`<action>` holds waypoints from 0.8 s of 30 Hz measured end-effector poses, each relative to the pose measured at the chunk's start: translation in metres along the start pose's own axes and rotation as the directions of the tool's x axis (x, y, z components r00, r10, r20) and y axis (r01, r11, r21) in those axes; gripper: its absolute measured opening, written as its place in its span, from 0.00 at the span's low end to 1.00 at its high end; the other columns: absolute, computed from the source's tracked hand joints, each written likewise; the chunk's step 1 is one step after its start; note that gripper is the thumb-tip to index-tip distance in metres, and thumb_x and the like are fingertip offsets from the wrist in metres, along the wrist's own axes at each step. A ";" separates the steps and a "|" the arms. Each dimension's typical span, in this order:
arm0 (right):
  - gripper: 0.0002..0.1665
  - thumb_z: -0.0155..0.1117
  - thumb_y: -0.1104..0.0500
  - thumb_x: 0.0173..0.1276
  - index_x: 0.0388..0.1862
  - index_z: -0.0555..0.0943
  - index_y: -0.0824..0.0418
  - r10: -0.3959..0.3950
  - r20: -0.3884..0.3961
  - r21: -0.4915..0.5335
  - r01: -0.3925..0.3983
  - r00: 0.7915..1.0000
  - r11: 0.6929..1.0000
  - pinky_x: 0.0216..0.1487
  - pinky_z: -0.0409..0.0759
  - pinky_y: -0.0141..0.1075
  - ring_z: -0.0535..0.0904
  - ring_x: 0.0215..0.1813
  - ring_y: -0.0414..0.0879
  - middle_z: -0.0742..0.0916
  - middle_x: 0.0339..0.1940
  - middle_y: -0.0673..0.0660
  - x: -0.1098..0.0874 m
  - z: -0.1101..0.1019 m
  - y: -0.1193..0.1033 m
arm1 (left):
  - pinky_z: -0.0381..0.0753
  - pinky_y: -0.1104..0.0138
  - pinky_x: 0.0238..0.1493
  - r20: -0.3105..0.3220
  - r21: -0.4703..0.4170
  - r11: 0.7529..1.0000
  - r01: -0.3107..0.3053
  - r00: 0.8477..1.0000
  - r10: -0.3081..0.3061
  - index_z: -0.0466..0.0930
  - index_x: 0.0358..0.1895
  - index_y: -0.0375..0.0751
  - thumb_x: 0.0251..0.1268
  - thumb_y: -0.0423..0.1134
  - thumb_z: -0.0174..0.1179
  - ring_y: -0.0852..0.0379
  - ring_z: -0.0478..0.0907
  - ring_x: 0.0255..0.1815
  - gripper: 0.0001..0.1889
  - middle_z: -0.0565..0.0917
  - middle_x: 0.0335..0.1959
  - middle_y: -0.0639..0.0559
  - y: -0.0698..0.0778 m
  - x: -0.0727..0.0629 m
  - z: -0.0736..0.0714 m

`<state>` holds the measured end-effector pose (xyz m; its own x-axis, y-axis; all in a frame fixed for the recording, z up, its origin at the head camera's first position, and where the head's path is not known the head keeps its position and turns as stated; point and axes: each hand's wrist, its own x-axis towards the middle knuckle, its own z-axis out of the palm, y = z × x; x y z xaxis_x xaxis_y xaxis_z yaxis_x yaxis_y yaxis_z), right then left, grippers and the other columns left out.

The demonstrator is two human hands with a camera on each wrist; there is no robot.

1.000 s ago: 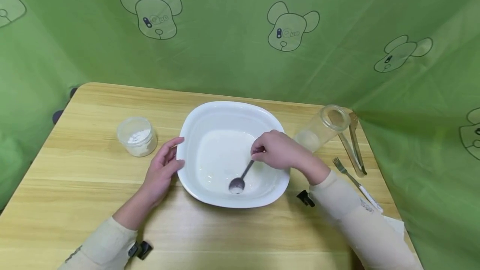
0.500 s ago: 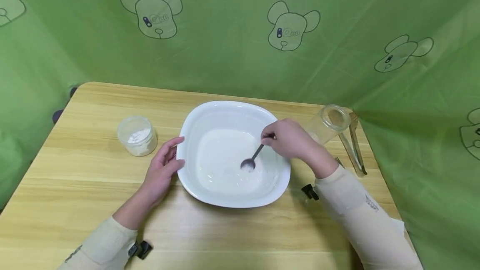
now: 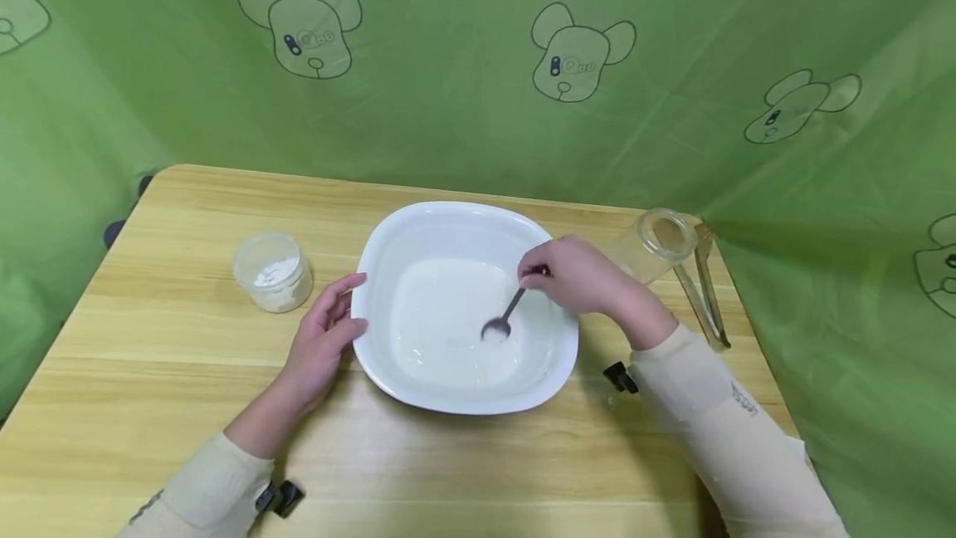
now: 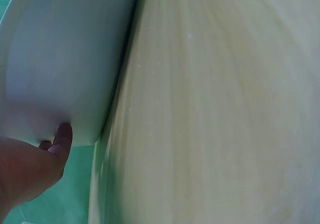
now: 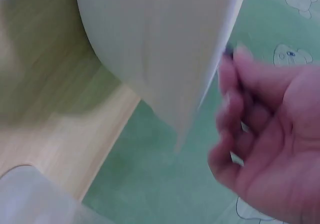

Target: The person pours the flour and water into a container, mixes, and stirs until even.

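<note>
A white oval basin (image 3: 466,393) stands in the middle of the table in the head view, with a whitish, glossy bottom. At its left rim is my left hand (image 3: 321,339), thumb and forefinger on the edge, other fingers lower against the outer wall. The left wrist view shows fingertips touching that wall (image 4: 65,59). Over the right side of the basin, my right hand (image 3: 571,276) pinches the handle of a dark metal spoon (image 3: 496,327). The spoon's bowl points down inside the basin and looks blurred. In the right wrist view, only a dark handle end shows between the fingertips.
Left of the basin stands a clear tub (image 3: 272,272) of white powder. Behind my right hand stands a clear glass jar (image 3: 657,239). Tongs (image 3: 705,289) lie at the table's right edge. My right sleeve covers the table's right front.
My right hand and the spoon have moved up and slightly right inside the basin, then barely shifted in the last half second. My left hand stays at the left rim.
</note>
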<state>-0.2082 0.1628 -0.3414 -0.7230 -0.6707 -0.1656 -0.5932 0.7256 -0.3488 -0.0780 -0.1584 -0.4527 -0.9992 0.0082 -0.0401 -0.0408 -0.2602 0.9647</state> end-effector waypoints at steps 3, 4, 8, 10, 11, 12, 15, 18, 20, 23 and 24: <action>0.06 0.65 0.61 0.71 0.33 0.86 0.54 -0.022 0.073 0.045 0.019 0.997 0.999 0.35 0.77 0.40 0.75 0.29 0.42 0.85 0.29 0.46 0.000 0.001 0.001 | 0.80 0.63 0.57 0.001 -0.001 1.000 -0.002 1.000 0.002 0.63 0.72 0.36 0.63 0.21 0.50 0.43 0.72 0.63 0.32 0.71 0.67 0.35 0.000 0.000 0.000; 0.06 0.65 0.60 0.71 0.33 0.86 0.54 -0.004 0.055 0.030 0.003 0.998 1.000 0.36 0.77 0.40 0.76 0.30 0.42 0.85 0.29 0.46 0.000 0.001 0.002 | 0.80 0.63 0.57 0.002 -0.002 1.000 -0.002 1.000 0.002 0.63 0.72 0.36 0.63 0.21 0.50 0.43 0.72 0.63 0.32 0.71 0.67 0.35 0.000 0.000 0.000; 0.05 0.67 0.60 0.70 0.34 0.87 0.54 0.096 -0.112 -0.036 -0.100 0.989 0.994 0.37 0.77 0.41 0.77 0.31 0.44 0.86 0.30 0.47 0.000 0.001 0.005 | 0.80 0.63 0.57 0.002 -0.001 1.000 -0.001 1.000 0.001 0.63 0.72 0.36 0.63 0.21 0.50 0.43 0.71 0.63 0.32 0.71 0.67 0.35 0.000 0.000 0.000; 0.04 0.66 0.60 0.70 0.35 0.87 0.54 0.099 -0.143 -0.016 -0.103 0.985 0.995 0.37 0.77 0.41 0.78 0.32 0.44 0.86 0.30 0.47 0.001 0.003 0.005 | 0.80 0.63 0.57 -0.001 0.002 1.000 -0.001 1.000 0.001 0.63 0.72 0.36 0.63 0.21 0.51 0.43 0.71 0.63 0.32 0.71 0.67 0.35 0.000 -0.001 0.000; 0.05 0.66 0.60 0.70 0.35 0.87 0.54 0.084 -0.129 0.009 -0.083 0.988 0.996 0.37 0.78 0.41 0.78 0.31 0.44 0.86 0.30 0.47 0.001 0.004 0.004 | 0.80 0.63 0.57 -0.002 0.002 1.000 -0.001 1.000 0.001 0.63 0.72 0.36 0.63 0.21 0.51 0.43 0.71 0.63 0.32 0.71 0.67 0.35 0.000 -0.001 0.000; 0.05 0.66 0.60 0.71 0.35 0.87 0.54 0.061 -0.104 0.037 -0.058 0.993 0.998 0.37 0.78 0.40 0.78 0.31 0.43 0.87 0.30 0.47 0.002 0.006 0.003 | 0.80 0.63 0.57 -0.002 0.001 1.000 -0.001 1.000 0.001 0.63 0.72 0.36 0.63 0.21 0.51 0.42 0.71 0.64 0.32 0.71 0.67 0.34 0.000 -0.001 0.000; 0.05 0.66 0.60 0.71 0.35 0.88 0.54 -0.012 0.001 0.129 0.011 1.000 0.992 0.35 0.78 0.39 0.77 0.29 0.42 0.87 0.30 0.46 0.003 0.009 0.001 | 0.80 0.62 0.57 0.003 -0.003 1.000 -0.004 1.000 0.004 0.63 0.73 0.35 0.63 0.21 0.51 0.41 0.70 0.64 0.32 0.71 0.67 0.34 0.001 -0.001 0.000; 0.05 0.67 0.60 0.70 0.35 0.88 0.53 -0.030 0.024 0.144 0.027 0.999 0.989 0.35 0.77 0.39 0.76 0.29 0.41 0.87 0.30 0.45 0.003 0.011 -0.002 | 0.80 0.62 0.57 0.006 -0.007 1.000 -0.006 1.000 0.006 0.63 0.73 0.35 0.63 0.21 0.51 0.41 0.70 0.64 0.32 0.71 0.67 0.34 0.001 -0.001 0.001; 0.04 0.68 0.60 0.69 0.35 0.88 0.53 0.001 -0.035 0.111 0.003 0.999 0.994 0.36 0.77 0.39 0.77 0.29 0.40 0.86 0.30 0.44 0.004 0.012 -0.003 | 0.80 0.62 0.57 0.005 -0.007 1.000 -0.005 1.000 0.005 0.63 0.73 0.35 0.63 0.21 0.51 0.41 0.71 0.64 0.32 0.71 0.67 0.34 0.001 -0.001 0.001; 0.04 0.69 0.58 0.69 0.35 0.89 0.53 0.044 -0.132 0.087 -0.033 0.990 0.996 0.34 0.77 0.38 0.77 0.28 0.39 0.87 0.29 0.43 0.005 0.014 -0.006 | 0.80 0.63 0.57 0.003 -0.005 1.000 -0.003 1.000 0.003 0.63 0.72 0.35 0.63 0.21 0.51 0.43 0.71 0.64 0.32 0.71 0.67 0.34 0.001 -0.001 0.001; 0.04 0.68 0.58 0.69 0.35 0.89 0.53 0.039 -0.133 0.097 -0.026 0.990 0.995 0.34 0.77 0.38 0.77 0.28 0.39 0.87 0.29 0.43 0.006 0.016 -0.007 | 0.79 0.63 0.57 0.002 -0.004 1.000 -0.003 1.000 0.003 0.63 0.72 0.35 0.63 0.21 0.51 0.43 0.71 0.64 0.32 0.71 0.67 0.34 0.001 -0.001 0.001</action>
<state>-0.2026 0.1510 -0.3546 -0.7865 -0.6151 -0.0545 -0.5367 0.7246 -0.4323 -0.0770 -0.1579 -0.4512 -0.9993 0.0092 -0.0368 -0.0379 -0.2641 0.9638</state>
